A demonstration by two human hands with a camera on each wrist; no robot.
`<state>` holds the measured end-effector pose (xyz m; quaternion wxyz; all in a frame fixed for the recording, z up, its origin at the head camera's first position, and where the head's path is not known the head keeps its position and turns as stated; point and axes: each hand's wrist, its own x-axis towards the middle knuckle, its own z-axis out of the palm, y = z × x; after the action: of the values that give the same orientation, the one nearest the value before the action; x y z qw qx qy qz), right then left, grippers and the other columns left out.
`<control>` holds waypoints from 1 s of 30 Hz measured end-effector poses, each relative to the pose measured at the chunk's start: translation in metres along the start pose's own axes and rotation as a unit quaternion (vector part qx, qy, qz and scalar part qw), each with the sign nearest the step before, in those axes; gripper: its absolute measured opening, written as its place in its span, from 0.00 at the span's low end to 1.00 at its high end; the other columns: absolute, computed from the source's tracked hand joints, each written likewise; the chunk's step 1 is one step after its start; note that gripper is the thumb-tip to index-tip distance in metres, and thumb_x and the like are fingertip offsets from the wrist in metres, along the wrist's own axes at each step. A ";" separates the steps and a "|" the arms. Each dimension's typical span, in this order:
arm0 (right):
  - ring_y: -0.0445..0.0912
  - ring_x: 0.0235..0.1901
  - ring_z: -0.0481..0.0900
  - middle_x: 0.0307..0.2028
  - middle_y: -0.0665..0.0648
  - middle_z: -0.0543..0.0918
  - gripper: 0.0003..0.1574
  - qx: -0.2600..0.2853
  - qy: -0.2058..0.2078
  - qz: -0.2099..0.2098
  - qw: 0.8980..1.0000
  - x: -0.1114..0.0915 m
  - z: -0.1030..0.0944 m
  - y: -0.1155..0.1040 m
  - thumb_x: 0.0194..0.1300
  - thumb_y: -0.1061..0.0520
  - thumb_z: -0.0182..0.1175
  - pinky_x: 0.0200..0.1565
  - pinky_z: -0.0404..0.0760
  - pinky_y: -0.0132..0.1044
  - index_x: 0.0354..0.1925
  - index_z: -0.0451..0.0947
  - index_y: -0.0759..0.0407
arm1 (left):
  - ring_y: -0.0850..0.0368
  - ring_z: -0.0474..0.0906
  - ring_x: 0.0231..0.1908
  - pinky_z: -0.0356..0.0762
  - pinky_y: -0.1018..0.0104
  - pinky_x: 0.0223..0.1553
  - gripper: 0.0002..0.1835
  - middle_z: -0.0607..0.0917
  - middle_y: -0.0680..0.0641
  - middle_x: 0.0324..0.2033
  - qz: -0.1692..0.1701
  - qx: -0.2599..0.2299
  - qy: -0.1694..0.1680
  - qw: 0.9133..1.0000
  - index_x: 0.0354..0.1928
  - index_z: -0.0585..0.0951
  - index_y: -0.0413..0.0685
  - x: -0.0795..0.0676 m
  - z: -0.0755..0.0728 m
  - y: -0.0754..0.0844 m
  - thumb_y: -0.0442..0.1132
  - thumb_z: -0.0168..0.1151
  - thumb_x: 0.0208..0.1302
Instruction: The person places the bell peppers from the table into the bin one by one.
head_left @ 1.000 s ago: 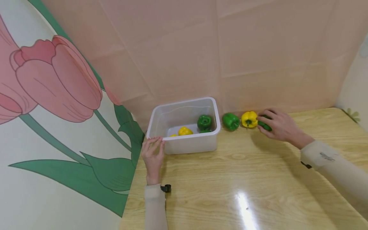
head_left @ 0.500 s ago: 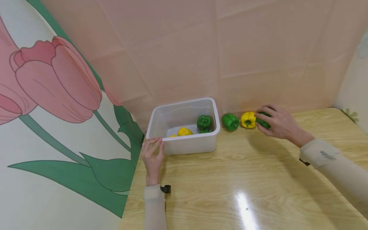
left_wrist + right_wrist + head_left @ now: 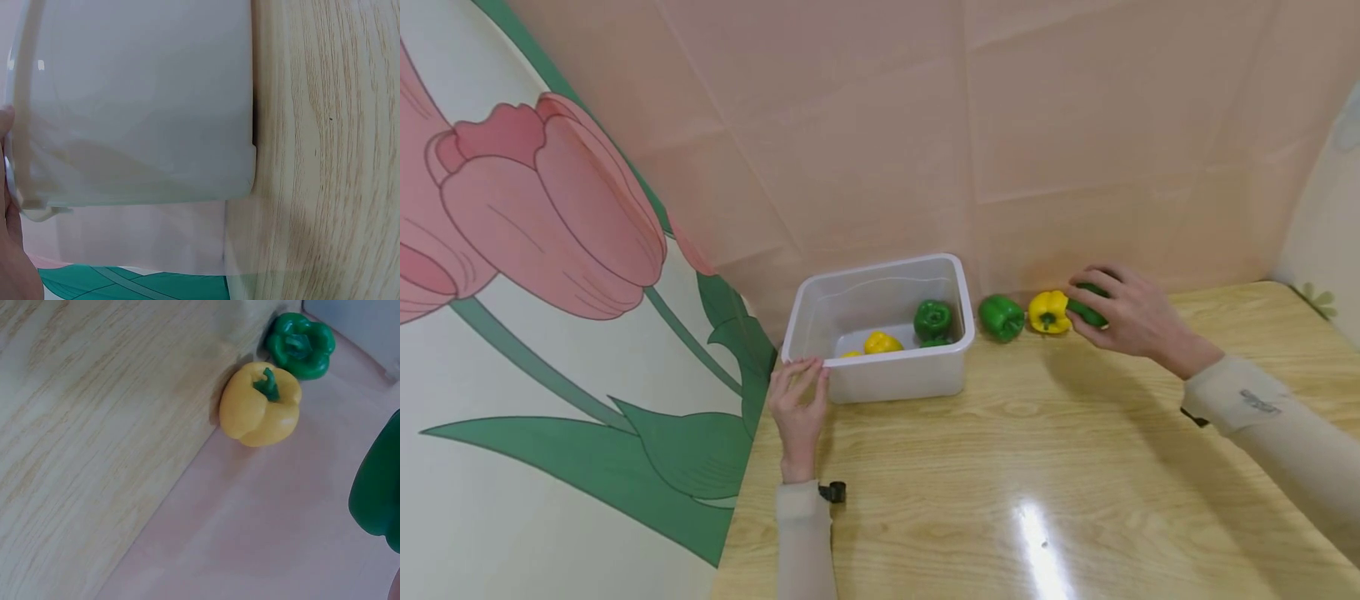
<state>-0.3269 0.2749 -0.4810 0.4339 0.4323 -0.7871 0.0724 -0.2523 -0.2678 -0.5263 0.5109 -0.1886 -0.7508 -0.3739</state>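
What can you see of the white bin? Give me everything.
The bin is off-white, glossy and plastic-looking: an open-topped rectangular tub with rounded corners and a thick rim. It stands upright on the wooden table, close to the pink sheet behind; whether they touch is unclear. The left hand grips the rim at its near left corner. Inside lie yellow peppers and green peppers, some partly hidden by the front wall.

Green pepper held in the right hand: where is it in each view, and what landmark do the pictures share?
Head: the green pepper is right of centre, partly covered by the right hand.
Left wrist: not in it.
Right wrist: at the right edge, cut off by the frame.
Shared landmark: the wood-grain tabletop, in all three views.
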 end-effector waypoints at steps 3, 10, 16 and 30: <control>0.68 0.44 0.82 0.45 0.69 0.88 0.33 0.002 0.005 0.001 1.000 0.006 -0.002 -0.001 0.81 0.40 0.51 0.45 0.83 0.62 0.50 0.88 0.66 | 0.30 0.84 0.47 0.77 0.30 0.60 0.13 0.91 0.37 0.41 0.005 -0.003 0.006 1.000 0.42 0.93 0.37 0.000 0.000 -0.001 0.24 0.81 0.53; 0.68 0.45 0.82 0.46 0.70 0.88 0.30 0.019 0.022 0.014 0.999 0.018 -0.005 -0.004 0.79 0.42 0.55 0.46 0.83 0.63 0.48 0.88 0.67 | 0.31 0.85 0.48 0.77 0.33 0.62 0.14 0.92 0.38 0.42 0.003 -0.004 0.004 1.000 0.44 0.93 0.40 0.001 0.000 0.001 0.25 0.81 0.55; 0.69 0.46 0.82 0.46 0.70 0.88 0.26 0.033 0.037 0.024 0.998 0.029 -0.007 -0.007 0.74 0.45 0.61 0.47 0.82 0.64 0.48 0.89 0.67 | 0.35 0.85 0.49 0.77 0.35 0.62 0.13 0.92 0.40 0.43 0.003 0.005 -0.002 1.000 0.45 0.94 0.42 0.001 -0.001 0.000 0.27 0.80 0.59; 0.66 0.43 0.84 0.46 0.69 0.89 0.25 0.038 0.061 0.034 0.997 0.052 -0.005 -0.012 0.70 0.46 0.62 0.44 0.83 0.62 0.47 0.89 0.66 | 0.35 0.85 0.49 0.78 0.34 0.62 0.12 0.92 0.40 0.43 0.004 0.014 -0.002 1.000 0.45 0.94 0.42 0.001 0.000 0.001 0.27 0.79 0.59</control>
<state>-0.3282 0.2375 -0.4423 0.4612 0.4161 -0.7704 0.1433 -0.2519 -0.2676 -0.5250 0.5135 -0.1857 -0.7560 -0.3609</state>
